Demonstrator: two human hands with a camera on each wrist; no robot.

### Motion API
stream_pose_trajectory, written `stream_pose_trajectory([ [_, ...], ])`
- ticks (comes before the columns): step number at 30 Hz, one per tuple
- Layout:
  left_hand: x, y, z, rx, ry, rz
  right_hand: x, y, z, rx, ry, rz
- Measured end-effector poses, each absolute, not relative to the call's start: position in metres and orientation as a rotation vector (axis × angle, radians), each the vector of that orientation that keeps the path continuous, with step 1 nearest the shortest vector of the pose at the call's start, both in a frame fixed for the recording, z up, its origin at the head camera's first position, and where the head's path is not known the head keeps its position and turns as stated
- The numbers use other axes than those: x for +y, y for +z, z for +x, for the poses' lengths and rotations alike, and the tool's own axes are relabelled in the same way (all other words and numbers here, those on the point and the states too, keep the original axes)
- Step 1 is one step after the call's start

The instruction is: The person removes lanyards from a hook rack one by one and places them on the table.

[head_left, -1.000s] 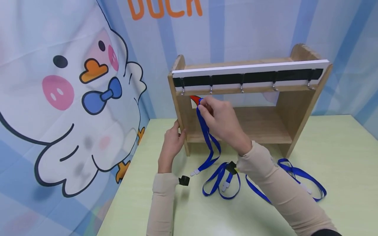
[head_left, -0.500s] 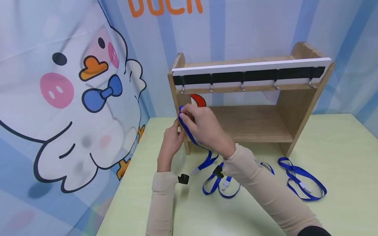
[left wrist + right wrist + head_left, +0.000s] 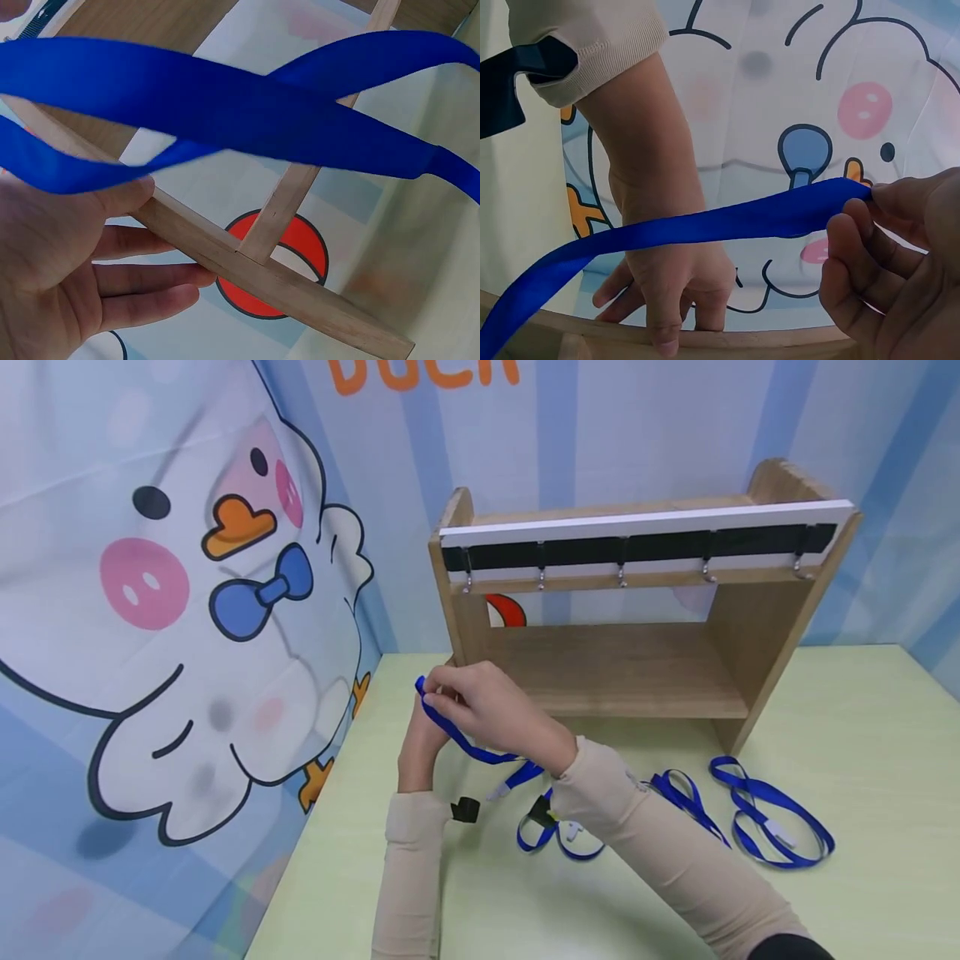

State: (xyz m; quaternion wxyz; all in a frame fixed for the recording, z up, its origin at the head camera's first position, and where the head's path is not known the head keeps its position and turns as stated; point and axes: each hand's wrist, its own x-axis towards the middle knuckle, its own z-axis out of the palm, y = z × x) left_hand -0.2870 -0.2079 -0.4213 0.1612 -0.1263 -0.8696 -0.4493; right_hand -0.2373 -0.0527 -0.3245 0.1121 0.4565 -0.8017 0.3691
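A blue lanyard (image 3: 468, 745) is pinched at its looped end between the thumb and fingers of my right hand (image 3: 498, 708). From there the strap slants down to a white clip end (image 3: 497, 792) on the table; in the left wrist view its bands (image 3: 225, 105) cross. My left hand (image 3: 422, 743), partly hidden behind the right in the head view, holds the left side panel of a wooden rack (image 3: 615, 672). In the left wrist view its thumb and fingers lie on opposite sides of the panel edge (image 3: 202, 247).
Across the rack's top front runs a white board with a black strip (image 3: 581, 553) and several metal hooks (image 3: 622, 575). More blue lanyards lie on the pale green table (image 3: 847, 718): one at the right (image 3: 772, 793), one beside it (image 3: 686, 802), one near my right cuff (image 3: 528, 842).
My right hand has moved left and down with the lanyard's end, from in front of the rack's opening to above my left hand. The left hand stays at the side panel.
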Motion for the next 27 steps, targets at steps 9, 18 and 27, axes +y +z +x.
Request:
stream_pose_trajectory([
  [9, -0.21, -0.421, -0.292, -2.559, -1.021, -0.402, -0.051, -0.338, -0.243, -2.359, 1.244, 1.369],
  [18, -0.21, -0.42, -0.295, -2.597, -1.058, -0.376, -0.035, -0.367, -0.252, -2.398, 1.339, 1.301],
  [27, -0.209, -0.421, -0.296, -2.598, -1.203, -0.332, -0.014, -0.381, -0.262, -2.405, 1.319, 1.205],
])
